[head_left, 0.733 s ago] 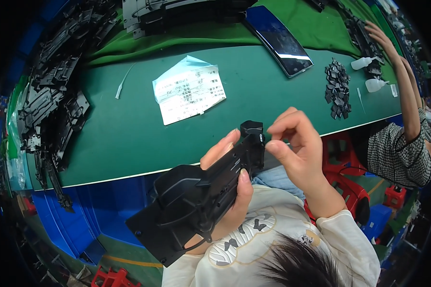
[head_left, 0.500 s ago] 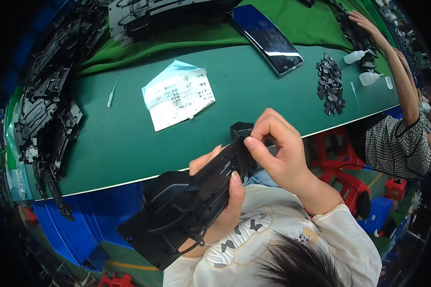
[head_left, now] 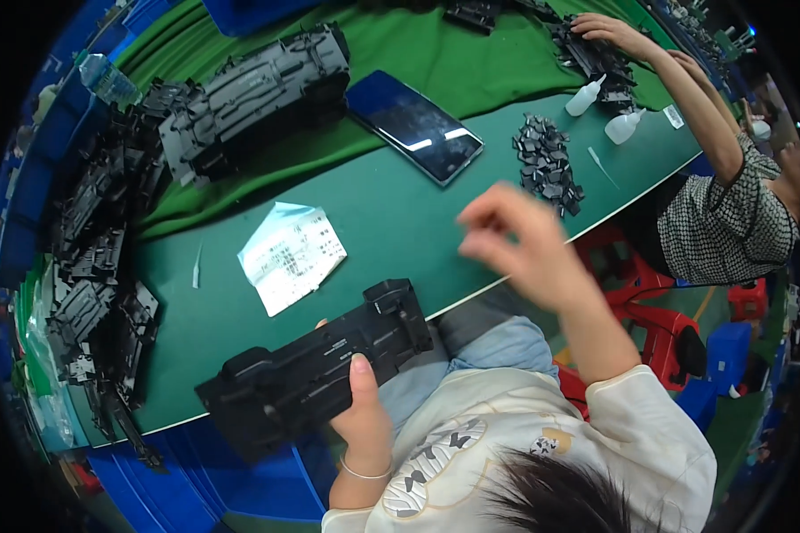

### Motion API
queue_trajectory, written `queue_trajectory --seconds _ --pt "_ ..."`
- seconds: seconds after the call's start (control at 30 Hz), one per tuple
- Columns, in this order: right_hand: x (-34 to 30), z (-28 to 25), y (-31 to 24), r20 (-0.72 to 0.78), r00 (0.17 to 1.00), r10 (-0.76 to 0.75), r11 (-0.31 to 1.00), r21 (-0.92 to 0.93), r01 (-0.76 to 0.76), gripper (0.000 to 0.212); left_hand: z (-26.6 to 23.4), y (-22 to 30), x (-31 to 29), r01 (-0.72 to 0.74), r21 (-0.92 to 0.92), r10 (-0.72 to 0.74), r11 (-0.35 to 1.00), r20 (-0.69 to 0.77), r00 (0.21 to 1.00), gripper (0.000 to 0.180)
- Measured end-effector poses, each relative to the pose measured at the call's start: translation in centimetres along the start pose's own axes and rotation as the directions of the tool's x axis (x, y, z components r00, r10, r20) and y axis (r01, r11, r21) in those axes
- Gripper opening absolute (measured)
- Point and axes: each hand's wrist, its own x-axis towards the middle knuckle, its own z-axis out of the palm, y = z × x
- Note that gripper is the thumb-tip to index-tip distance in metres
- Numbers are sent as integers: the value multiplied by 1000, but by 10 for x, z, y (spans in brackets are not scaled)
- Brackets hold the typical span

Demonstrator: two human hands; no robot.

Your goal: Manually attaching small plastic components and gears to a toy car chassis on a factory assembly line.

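My left hand [head_left: 364, 413] grips a long black moulded plastic part [head_left: 316, 369] from below, its thumb lying on the printed face. The part is tilted over the near table edge, its raised end pointing up and to the right. My right hand [head_left: 520, 240] is off the part, in the air near the table's front edge. Its fingers are loosely curled, with a gap between thumb and forefinger. The hand is somewhat blurred, and nothing shows in it. Nearest to it lies a pile of small black plastic pieces [head_left: 547, 164].
A dark phone [head_left: 418, 124] and a creased paper slip [head_left: 293, 258] lie on the green table. Black mouldings [head_left: 89, 222] are heaped at left; a larger one [head_left: 258, 93] sits behind. Two white dropper bottles [head_left: 625, 127] stand at right, near another person's hand [head_left: 609, 31].
My right hand has let go of the part's end and moved away from it. My left hand has lowered and turned the part leftward. The whole view has shifted.
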Motion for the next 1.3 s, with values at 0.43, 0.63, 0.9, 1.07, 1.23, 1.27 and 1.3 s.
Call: queue_trajectory --seconds 0.43,0.63,0.9,1.07,1.23,1.27,1.3 --pt "34 -79 48 -151 988 -18 876 -478 -57 15 -5 -11 3 115 -113 -121 987 -46 992 27" --pt "42 -78 38 -130 964 234 968 126 -218 11 -6 -16 3 161 -191 -165 968 -3 986 22" --pt "61 16 -18 522 838 159 847 364 -387 9 -7 -8 4 123 -151 -121 981 23 992 33" --pt "68 34 -20 541 828 148 790 439 -429 12 -9 -9 6 106 -142 -97 984 66 993 42" --pt "72 49 -24 499 853 152 876 331 -350 11 -11 -7 6 41 -51 -36 998 104 994 40" --pt "72 52 -27 481 863 154 893 306 -330 12 -11 -6 5 41 -56 -34 998 108 994 39" --pt "73 55 -28 471 868 154 911 272 -310 12 -11 -6 4 40 -62 -33 997 113 993 37"
